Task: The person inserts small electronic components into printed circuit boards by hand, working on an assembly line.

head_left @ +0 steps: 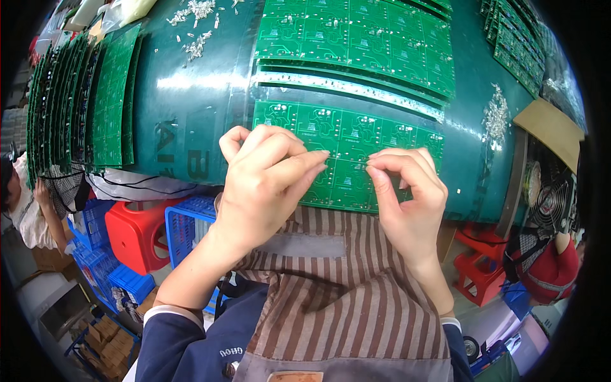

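Flat at the near edge of the green table (216, 127) lies a green circuit board panel (356, 130), with small parts dotted over it. My left hand (270, 175) is over the panel's left part, thumb and forefinger pinched; whatever is between them is too small to name. Over the panel's right half, my right hand (410, 191) also has thumb and forefinger tips together, and I cannot make out what they hold. More green panels (356, 38) lie just beyond. Loose small pale components (496, 118) are heaped to the right, with another scatter of components (197, 44) at far left.
Populated boards (114, 102) stand on edge in a row at left; further boards (519, 51) lean at far right. A cardboard piece (550, 130) and a fan (550, 202) are at the right edge. Red stools (130, 232), blue crates (181, 232) and two other people flank me.
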`<action>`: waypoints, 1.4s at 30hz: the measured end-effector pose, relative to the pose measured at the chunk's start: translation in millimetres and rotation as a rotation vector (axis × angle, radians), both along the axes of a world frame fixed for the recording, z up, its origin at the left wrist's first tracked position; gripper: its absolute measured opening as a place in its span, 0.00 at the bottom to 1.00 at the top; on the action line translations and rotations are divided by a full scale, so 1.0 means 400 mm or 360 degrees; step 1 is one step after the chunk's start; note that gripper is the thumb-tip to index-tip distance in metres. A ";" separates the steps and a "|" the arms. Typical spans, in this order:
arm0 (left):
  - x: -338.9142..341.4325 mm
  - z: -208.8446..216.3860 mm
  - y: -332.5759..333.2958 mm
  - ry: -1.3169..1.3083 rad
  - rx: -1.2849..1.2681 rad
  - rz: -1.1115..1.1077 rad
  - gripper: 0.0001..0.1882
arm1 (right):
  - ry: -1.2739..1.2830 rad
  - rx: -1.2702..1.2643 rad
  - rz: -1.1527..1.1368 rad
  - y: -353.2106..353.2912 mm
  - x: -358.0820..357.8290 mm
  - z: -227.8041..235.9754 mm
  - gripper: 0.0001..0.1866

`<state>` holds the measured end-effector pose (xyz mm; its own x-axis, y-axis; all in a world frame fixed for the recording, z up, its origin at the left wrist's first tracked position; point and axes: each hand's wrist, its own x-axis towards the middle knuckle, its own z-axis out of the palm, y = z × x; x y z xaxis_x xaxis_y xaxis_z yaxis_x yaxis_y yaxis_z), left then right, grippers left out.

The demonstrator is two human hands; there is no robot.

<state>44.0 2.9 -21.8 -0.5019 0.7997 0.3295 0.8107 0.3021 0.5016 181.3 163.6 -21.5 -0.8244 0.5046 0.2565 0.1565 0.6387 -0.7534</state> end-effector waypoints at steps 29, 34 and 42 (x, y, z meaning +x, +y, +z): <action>-0.329 0.000 -0.075 -0.0288 -0.0194 0.1228 0.11 | 0.0022 0.0056 -0.0045 -0.014 0.000 -0.002 0.06; -0.242 0.047 -0.083 -0.0229 -0.0264 0.0913 0.08 | 0.0005 0.0066 -0.0066 -0.015 0.002 -0.002 0.06; -0.199 0.002 -0.087 0.0578 -0.0259 0.0485 0.04 | 0.0004 0.0173 -0.0092 -0.029 -0.002 0.000 0.06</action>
<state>-35.4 -32.1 -20.8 -0.5965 0.6903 0.4095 0.7870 0.6031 0.1298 180.6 151.8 -21.3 -0.7939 0.5207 0.3140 0.1939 0.7063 -0.6808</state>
